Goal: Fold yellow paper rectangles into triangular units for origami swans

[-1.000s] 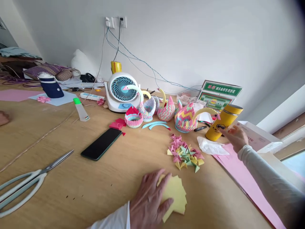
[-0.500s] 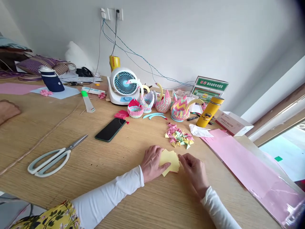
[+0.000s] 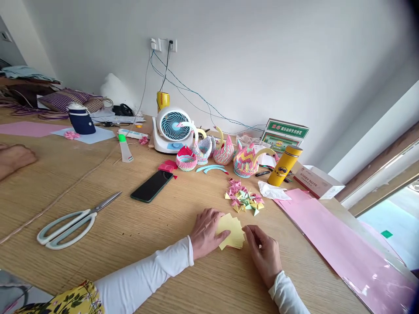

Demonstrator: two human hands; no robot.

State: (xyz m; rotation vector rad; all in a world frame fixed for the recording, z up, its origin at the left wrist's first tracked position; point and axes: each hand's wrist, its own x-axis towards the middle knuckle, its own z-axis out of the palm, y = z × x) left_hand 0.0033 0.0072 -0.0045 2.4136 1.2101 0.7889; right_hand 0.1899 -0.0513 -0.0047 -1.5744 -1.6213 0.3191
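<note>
A fanned stack of yellow paper squares (image 3: 231, 230) lies on the wooden table (image 3: 137, 226) near the front edge. My left hand (image 3: 206, 231) rests flat on the stack's left side, fingers spread. My right hand (image 3: 263, 253) sits at the stack's right edge, its fingertips curled and pinching at the top sheet's corner. Just beyond lies a pile of small folded paper triangles (image 3: 242, 198) in pink, yellow and green.
Several paper swans (image 3: 225, 152) stand before a small fan (image 3: 172, 128). A black phone (image 3: 151, 186), scissors (image 3: 70, 220), a yellow flask (image 3: 284, 165), a tissue (image 3: 273, 191), a sticky-note box (image 3: 317, 181) and long pink sheets (image 3: 334, 244) lie around. Another person's hand (image 3: 15, 158) rests at far left.
My right hand left the yellow flask and came down to the right edge of the yellow stack. The view pulled back; my left hand stayed on the paper.
</note>
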